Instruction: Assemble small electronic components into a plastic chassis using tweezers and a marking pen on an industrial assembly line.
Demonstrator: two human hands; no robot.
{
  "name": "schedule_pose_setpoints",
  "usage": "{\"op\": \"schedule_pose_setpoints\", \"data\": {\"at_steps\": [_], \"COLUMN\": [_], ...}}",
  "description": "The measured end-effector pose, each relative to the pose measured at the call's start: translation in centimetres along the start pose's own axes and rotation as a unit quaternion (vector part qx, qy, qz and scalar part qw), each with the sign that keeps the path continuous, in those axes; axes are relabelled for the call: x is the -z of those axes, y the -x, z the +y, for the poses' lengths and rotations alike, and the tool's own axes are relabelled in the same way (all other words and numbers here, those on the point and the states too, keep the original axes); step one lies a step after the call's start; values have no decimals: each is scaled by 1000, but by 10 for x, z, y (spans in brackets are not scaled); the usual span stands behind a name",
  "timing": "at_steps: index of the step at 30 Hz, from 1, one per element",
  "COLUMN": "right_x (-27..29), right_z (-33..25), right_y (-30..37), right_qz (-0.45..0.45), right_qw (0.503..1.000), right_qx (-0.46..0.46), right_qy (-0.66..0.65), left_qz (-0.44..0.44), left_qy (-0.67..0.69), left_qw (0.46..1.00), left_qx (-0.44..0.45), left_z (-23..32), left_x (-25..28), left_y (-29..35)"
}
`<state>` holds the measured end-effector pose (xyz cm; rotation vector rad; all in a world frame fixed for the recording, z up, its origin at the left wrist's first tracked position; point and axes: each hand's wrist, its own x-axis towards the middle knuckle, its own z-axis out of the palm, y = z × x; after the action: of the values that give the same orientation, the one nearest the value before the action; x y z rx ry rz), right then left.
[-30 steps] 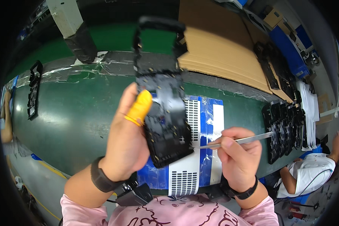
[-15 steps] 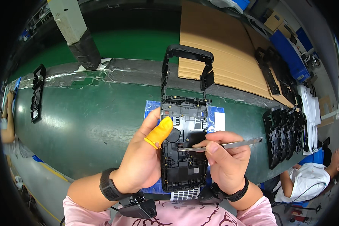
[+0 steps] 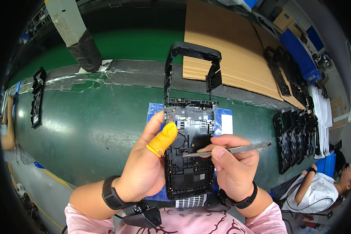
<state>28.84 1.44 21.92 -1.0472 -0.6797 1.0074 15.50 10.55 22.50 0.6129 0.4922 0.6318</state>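
My left hand (image 3: 142, 167) grips the left edge of a black plastic housing frame (image 3: 189, 142), its thumb covered by a yellow finger cot (image 3: 163, 139). The housing stands lengthwise in front of me, with a big rectangular opening at its far end and ribs, small brass-coloured inserts and a round recess in its body. Pinched between thumb and fingers of my right hand (image 3: 236, 167) are metal tweezers (image 3: 238, 149). Their tips reach the housing just below the round recess. Whether the tips hold any small part is too fine to make out.
Beneath the housing lies a blue mat (image 3: 156, 111) on the green table (image 3: 93, 128). Several similar black housings (image 3: 294, 140) stand in a row at right; another (image 3: 37, 97) lies far left. Cardboard (image 3: 222, 50) covers the far side. A person in white (image 3: 314, 191) sits at right.
The housing has shifted very slightly left and tilted a little in my left hand. The tweezers moved with it by a small amount, their tips staying at the same spot.
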Motion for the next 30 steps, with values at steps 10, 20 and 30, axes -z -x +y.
{"op": "schedule_pose_setpoints", "data": {"at_steps": [10, 20, 30], "right_x": [-1, 26, 135], "right_z": [3, -38, -64], "right_y": [0, 2, 110], "right_qz": [-2, 107, 379], "right_qw": [1000, 986, 896], "right_qx": [10, 129, 230], "right_qy": [6, -18, 28], "left_qz": [-25, -4, -12], "left_qy": [32, -84, -473], "left_qw": [999, 990, 821], "left_qx": [-7, -116, -320], "left_z": [-4, 10, 6], "left_x": [5, 22, -29], "left_y": [1, -36, -178]}}
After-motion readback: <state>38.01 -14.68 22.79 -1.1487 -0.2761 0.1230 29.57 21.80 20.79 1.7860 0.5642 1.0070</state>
